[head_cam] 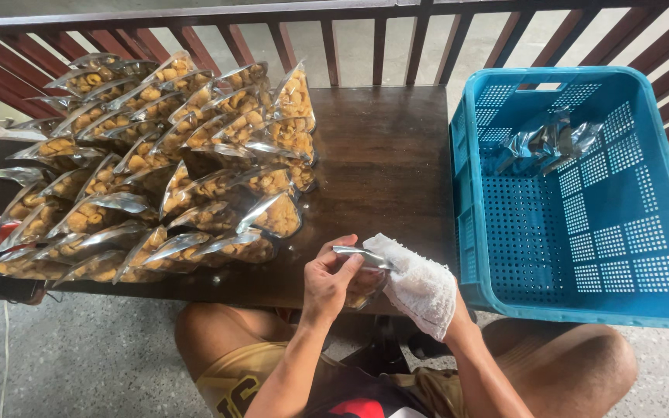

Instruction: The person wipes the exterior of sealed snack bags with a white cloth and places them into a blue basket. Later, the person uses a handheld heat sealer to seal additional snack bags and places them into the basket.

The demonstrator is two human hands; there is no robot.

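Note:
My left hand [328, 277] grips the top edge of a clear snack pouch [361, 267] with a silvery back, at the near edge of the dark wooden table [385, 155]. My right hand [420, 290] is wrapped in a white cloth and presses against the same pouch from the right. Most of the pouch is hidden between the two hands. Several filled pouches of yellow snacks [164, 162] stand in rows on the left half of the table.
A blue perforated plastic crate [582, 217] stands at the right, with a few pouches [547, 143] lying in its far corner. A dark red wooden railing [381, 39] runs behind the table. My knees show below the table edge, over a concrete floor.

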